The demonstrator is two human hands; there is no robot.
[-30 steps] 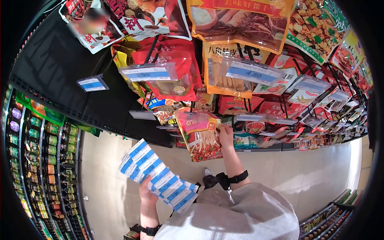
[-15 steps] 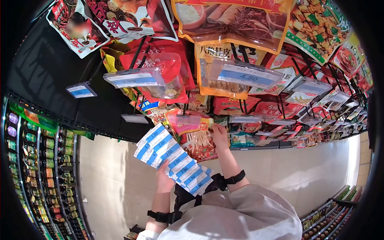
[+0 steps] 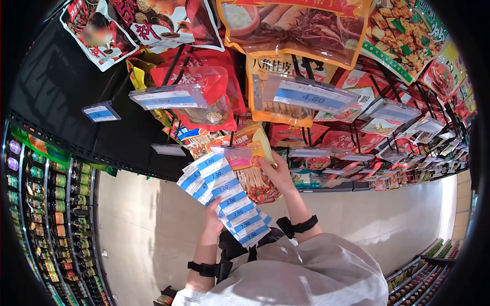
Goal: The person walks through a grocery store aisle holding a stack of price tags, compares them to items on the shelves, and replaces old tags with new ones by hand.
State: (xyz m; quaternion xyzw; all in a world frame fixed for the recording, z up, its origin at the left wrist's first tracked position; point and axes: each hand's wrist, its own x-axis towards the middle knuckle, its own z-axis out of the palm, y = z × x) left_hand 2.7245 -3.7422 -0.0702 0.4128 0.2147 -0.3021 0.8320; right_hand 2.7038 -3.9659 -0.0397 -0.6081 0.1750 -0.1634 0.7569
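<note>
My left hand [image 3: 213, 216] is closed on a fanned stack of blue-and-white price labels [image 3: 230, 201], printed with prices such as 1.00, 2.00 and 7.90. My right hand [image 3: 278, 176] has its fingers bent at the right edge of a food packet [image 3: 259, 186] low on the rack, with an orange-yellow upper part and a picture of food below. A clear price-tag holder [image 3: 230, 152] sits in front of that packet. The stack of labels covers the packet's lower left.
Large seasoning bags [image 3: 298, 25] hang overhead on hooks with price tags [image 3: 311, 97] at their tips. A dark rack panel [image 3: 51, 112] stands at the left. Shelves of jars [image 3: 58, 204] lie beyond the pale floor [image 3: 138, 224].
The packet's orange-yellow upper part shows more and has tilted up to the right. My right hand has shifted slightly on its edge. The labels have swung a little more upright.
</note>
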